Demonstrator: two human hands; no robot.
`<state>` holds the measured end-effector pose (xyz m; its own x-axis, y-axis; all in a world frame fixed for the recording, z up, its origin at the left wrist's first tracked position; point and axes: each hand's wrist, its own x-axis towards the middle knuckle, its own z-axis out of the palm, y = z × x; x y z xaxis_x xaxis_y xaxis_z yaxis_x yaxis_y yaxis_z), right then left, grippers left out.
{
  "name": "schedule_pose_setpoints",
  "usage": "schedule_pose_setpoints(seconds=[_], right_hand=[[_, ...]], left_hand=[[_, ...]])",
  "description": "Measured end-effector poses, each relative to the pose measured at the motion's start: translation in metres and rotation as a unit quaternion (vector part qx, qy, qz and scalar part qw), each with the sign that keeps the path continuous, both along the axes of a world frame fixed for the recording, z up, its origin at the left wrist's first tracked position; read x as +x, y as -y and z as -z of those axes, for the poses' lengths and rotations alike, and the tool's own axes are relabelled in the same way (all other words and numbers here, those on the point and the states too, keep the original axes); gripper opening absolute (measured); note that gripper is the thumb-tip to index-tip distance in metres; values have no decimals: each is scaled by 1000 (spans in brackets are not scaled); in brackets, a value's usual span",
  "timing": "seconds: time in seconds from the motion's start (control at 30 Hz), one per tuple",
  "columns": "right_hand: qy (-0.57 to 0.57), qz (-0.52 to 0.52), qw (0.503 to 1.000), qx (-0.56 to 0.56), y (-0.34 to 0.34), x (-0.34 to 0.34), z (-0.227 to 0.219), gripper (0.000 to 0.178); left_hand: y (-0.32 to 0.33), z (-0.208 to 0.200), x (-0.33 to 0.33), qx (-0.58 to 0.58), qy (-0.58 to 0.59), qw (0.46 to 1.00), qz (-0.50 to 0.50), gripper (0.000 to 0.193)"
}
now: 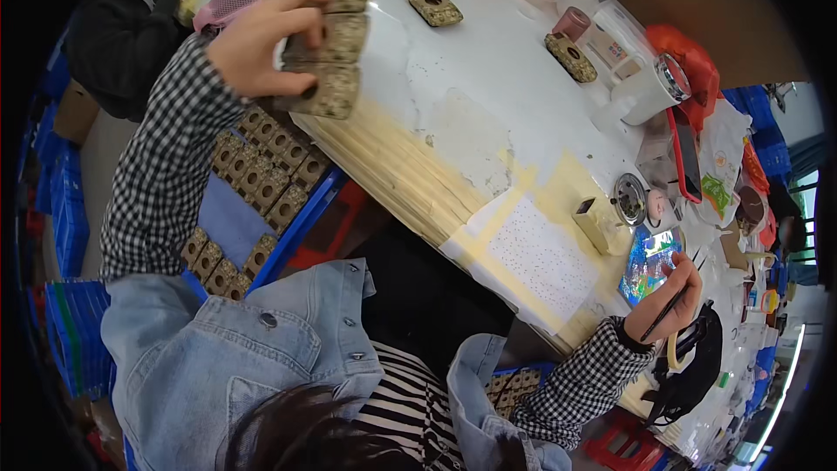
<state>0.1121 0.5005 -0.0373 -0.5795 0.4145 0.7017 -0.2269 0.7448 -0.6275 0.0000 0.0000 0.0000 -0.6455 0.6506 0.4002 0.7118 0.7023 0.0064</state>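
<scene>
Head view | left hand [257,44] grips block stack [331,44] | right hand [667,296] pinches dark stick [664,312], tip hidden

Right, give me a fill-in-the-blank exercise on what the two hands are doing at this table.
1. The left hand grips a stack of ____ speckled blocks.
2. The right hand holds a thin dark ____ over a colourful phone screen.
3. More blocks with round holes fill a ____ crate below the table edge.
4. Both forearms wear ____ black-and-white sleeves.

Missing words: three; stylus; blue; checked
</scene>
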Motion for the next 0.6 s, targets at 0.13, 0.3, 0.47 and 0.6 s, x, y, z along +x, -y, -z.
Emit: schedule_pose_setpoints(seconds=[0.13,0.3,0.47,0.6], right_hand=[[-6,-14,1000,-11,-4,1,1,22],[-2,-25,999,-33,-3,1,0,20],[1,-34,999,-25,-2,4,-2,17],[5,-31,999,-18,0,8,-4,15]], left_hand=[[-123,1,-82,-109,133,972,160,33],[-223,10,-132,-283,181,931,146,27],[-225,23,-171,-192,100,945,245,36],[-184,11,-184,-99,148,971,159,50]])
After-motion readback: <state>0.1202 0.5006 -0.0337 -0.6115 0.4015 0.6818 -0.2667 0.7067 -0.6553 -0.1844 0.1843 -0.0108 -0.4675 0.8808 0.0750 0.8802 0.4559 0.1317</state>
